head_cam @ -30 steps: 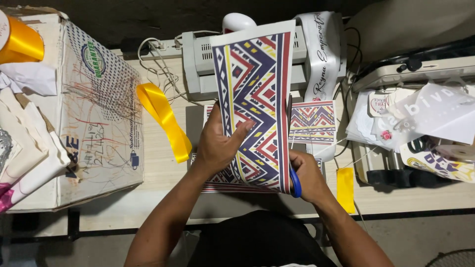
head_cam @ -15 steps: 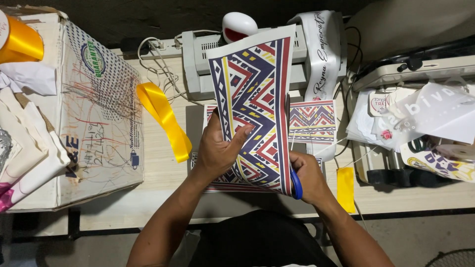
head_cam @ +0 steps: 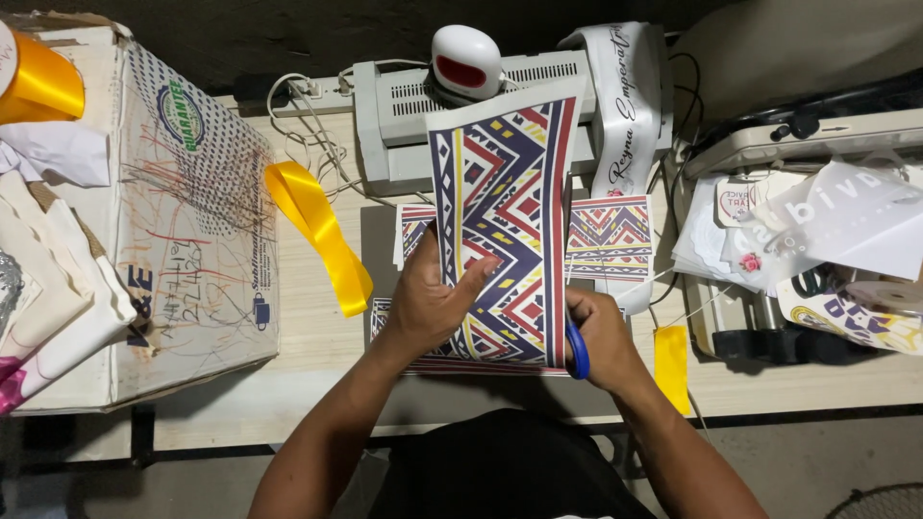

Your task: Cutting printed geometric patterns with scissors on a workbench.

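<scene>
My left hand (head_cam: 433,303) holds up a printed sheet (head_cam: 505,207) with a zigzag pattern in navy, red, yellow and white, thumb across its front. My right hand (head_cam: 601,336) grips blue-handled scissors (head_cam: 575,348) at the sheet's lower right edge; the blades are hidden behind the paper. More patterned sheets (head_cam: 611,235) lie flat on the table under and behind the held one.
A grey laminator (head_cam: 404,106) with a white and red device (head_cam: 466,60) on top stands behind. A yellow ribbon (head_cam: 322,231) lies left, beside a scribbled cardboard box (head_cam: 183,211). A white lettered sash (head_cam: 630,96) hangs right. Papers and a machine (head_cam: 808,144) crowd the far right.
The held sheet has shifted a little upward and away from me, its top now over the laminator. Both hands stay at the sheet's lower edge.
</scene>
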